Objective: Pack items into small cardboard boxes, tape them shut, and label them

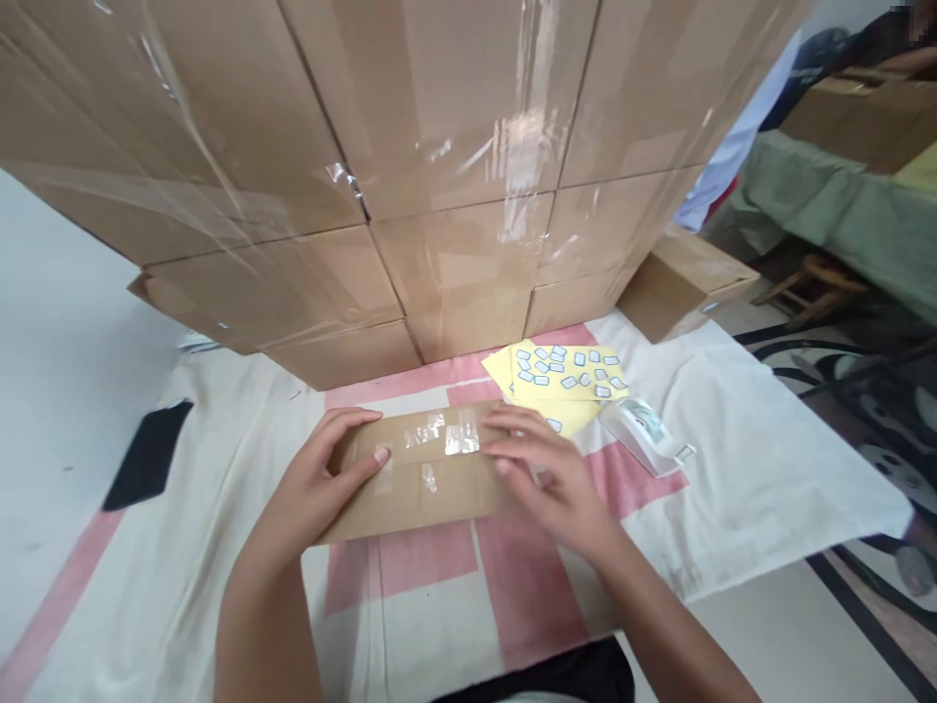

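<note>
A small flat cardboard box (431,483) lies on a white and pink cloth (439,605) in front of me, with clear tape across its top. My left hand (318,478) grips the box's left end, thumb on top. My right hand (546,469) lies flat with fingers stretched over the box's right end, pressing near the tape. A yellow sheet (563,381) with several small blue-edged stickers lies just behind the right hand. A white tape dispenser (644,436) sits to its right.
A tall wall of stacked, taped cardboard cartons (410,166) stands right behind the box. One loose carton (684,283) sits at the right. A black phone (146,454) lies at the left on the cloth. A green-covered surface (835,210) and patterned rug (878,410) are at right.
</note>
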`<state>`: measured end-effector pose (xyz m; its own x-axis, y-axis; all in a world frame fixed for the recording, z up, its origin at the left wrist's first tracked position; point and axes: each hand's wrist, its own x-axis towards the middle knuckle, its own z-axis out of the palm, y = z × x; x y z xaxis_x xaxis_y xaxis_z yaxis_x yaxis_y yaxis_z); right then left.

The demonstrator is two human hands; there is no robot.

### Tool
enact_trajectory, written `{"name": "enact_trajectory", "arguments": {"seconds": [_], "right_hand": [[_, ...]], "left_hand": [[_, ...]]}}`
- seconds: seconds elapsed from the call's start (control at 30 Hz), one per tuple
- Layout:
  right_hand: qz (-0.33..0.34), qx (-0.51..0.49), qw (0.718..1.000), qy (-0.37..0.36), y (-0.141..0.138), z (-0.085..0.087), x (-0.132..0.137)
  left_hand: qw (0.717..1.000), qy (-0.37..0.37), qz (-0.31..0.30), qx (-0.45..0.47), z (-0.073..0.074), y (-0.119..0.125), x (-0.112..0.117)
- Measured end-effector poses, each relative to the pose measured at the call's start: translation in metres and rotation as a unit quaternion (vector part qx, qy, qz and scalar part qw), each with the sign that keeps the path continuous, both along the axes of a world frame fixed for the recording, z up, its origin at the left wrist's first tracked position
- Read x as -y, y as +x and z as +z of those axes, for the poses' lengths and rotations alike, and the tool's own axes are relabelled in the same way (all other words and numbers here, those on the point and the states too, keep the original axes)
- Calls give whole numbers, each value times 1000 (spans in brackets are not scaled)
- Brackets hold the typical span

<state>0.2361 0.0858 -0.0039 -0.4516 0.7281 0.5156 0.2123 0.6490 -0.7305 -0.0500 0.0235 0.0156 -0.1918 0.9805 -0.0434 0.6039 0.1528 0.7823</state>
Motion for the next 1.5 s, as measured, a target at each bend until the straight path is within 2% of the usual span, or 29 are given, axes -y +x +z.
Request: {"name": "enact_trajectory", "arguments": {"seconds": [0.07, 0.17, 0.3, 0.37, 0.43, 0.5, 0.57, 0.67, 0.73, 0.83, 0.9, 1.03, 1.27, 1.4, 1.5], "right_hand": [[-69, 18, 997, -10, 26, -4, -24], [-156, 138, 978, -22, 61, -14, -66], [-234, 331, 912, -57, 82, -32, -100], [-237, 335, 910, -56, 83, -41, -102], [-203, 288, 934, -53, 80, -46, -97], [-182, 247, 951, -46, 78, -46, -91], [-203, 227, 952, -36, 81, -42, -88], [-288, 236, 928, -32, 98, -35, -88], [-327, 283, 897, -93, 115, -32, -88], [-288, 356, 860, -223, 135, -32, -86], [-247, 376, 855, -260, 141, -32, -85], [-240, 413, 841, -255, 139, -28, -81], [-337, 458, 790, -231, 138, -24, -75], [-392, 447, 791, -144, 134, -22, -84], [-358, 457, 802, -142, 141, -15, -106]], "left_hand": [[1000, -6, 11, -4, -1, 0, 0], [1000, 3, 18, -5, -2, -1, -1], [1000, 8, 24, -9, -4, -1, -1], [1000, 3, 27, -15, -4, -1, -1], [999, -1, 32, -15, -4, -1, 0], [999, -7, 39, -13, -3, 0, 1], [999, -17, 44, -10, -3, 0, 2], [998, -27, 46, -16, -5, -2, 3], [998, -28, 47, -23, -7, -3, 3], [998, -30, 51, -28, -10, -4, 5], [998, -27, 49, -30, -13, -6, 6], [998, -10, 41, -48, -18, -12, 8], [997, -3, 41, -61, -26, -18, 10], [997, -10, 54, -53, -25, -16, 11], [997, -2, 60, -50, -21, -12, 9]]}}
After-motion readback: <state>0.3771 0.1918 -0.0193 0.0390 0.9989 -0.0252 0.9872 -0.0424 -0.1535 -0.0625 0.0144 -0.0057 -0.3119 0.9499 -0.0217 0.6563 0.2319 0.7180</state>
